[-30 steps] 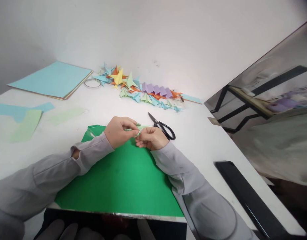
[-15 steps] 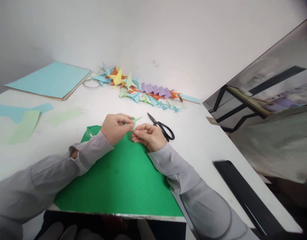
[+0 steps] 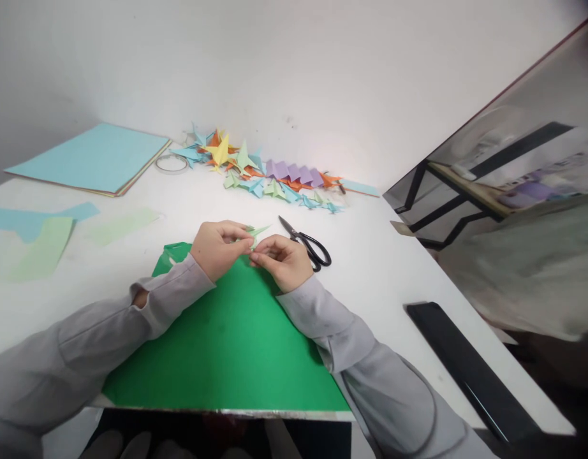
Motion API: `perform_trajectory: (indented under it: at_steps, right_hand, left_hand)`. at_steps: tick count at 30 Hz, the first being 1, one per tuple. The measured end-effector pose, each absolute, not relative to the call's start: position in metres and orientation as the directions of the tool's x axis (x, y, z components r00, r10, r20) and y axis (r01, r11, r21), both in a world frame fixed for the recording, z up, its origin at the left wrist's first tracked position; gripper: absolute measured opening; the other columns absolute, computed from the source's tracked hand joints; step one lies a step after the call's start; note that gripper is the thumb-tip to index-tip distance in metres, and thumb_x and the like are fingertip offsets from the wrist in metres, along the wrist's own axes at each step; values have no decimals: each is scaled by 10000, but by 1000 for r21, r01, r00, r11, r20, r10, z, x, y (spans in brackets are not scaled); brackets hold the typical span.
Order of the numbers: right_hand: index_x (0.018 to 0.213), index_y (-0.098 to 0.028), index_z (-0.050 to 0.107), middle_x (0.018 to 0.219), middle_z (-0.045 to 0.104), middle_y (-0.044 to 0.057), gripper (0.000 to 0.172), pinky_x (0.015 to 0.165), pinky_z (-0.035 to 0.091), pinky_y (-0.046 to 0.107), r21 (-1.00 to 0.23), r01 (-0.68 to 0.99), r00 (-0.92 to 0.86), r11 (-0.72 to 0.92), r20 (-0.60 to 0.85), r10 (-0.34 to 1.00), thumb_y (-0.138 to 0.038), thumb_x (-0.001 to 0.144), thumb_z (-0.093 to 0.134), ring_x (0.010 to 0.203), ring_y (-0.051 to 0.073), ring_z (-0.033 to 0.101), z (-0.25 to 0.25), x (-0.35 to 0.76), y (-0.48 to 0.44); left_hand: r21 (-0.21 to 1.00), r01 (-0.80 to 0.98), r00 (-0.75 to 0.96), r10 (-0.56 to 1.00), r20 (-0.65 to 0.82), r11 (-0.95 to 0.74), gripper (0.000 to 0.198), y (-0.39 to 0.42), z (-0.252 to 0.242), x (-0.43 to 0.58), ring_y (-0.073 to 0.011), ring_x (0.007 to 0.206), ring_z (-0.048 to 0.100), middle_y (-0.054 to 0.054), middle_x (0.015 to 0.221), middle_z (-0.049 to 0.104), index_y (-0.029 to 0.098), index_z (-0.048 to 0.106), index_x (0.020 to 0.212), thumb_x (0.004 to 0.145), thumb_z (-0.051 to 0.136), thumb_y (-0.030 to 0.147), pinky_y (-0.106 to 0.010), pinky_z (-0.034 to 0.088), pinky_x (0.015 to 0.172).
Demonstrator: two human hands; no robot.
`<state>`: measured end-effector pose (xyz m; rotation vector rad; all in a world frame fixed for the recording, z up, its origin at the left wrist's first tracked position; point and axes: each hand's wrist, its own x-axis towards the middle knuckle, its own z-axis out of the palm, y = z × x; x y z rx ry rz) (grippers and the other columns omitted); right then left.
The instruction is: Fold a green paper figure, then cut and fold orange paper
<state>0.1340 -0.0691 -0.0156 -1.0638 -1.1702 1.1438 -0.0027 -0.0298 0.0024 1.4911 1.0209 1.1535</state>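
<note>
One folded pale-green paper (image 3: 261, 230): between both hands, near the far edge of the green mat (image 3: 227, 347); fold detail too small to read.
Left hand (image 3: 221, 247): narrow, pinching the paper; best used as steady anchor.
Right hand (image 3: 284, 260): narrow, fingertips pinching the paper's near end; short, light pinches should crease without tearing.
Scissors (image 3: 294, 235): on the tabletop (image 3: 370, 274), just beside the right hand; mind the knuckles.

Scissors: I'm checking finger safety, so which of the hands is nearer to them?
Right. The right hand is close beside the scissors, at their left in the picture; the left hand is farther left, beyond the right one.
</note>
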Motion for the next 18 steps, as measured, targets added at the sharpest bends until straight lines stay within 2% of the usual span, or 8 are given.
perform_trajectory:
  at_steps: [8, 13, 18]
  right_hand:
    - [643, -174, 621, 543, 631, -24, 164, 532, 485, 245, -983, -43, 25, 176, 175, 984, -251, 565, 743, 504, 107, 593, -16, 136, -68]
    - [662, -183, 624, 552, 630, -22, 166, 530, 474, 254, -982, 5, 18, 189, 189, 982, -270, 573, 735, 512, 115, 584, -16, 136, -70]
    - [678, -195, 636, 567, 636, -16, 171, 549, 476, 262, -983, 22, 20, 181, 182, 983, -295, 584, 739, 527, 118, 584, -14, 136, -72]
  left_hand:
    - [990, 22, 196, 972, 129, -136, 100, -30, 5, -2, -186, 719, 625, -53, 708, 660, 143, 702, 547, 485, 715, 220, -295, 545, 624]
    - [994, -106, 193, 981, -10, 32, 131, -32, 8, -1, -143, 607, 613, -26, 695, 648, 120, 677, 512, 426, 742, 194, -301, 551, 585]
    - [974, -172, 227, 968, -109, 150, 138, -30, 6, 0, -136, 549, 605, 1, 559, 627, 119, 665, 507, 419, 755, 176, -324, 555, 605]
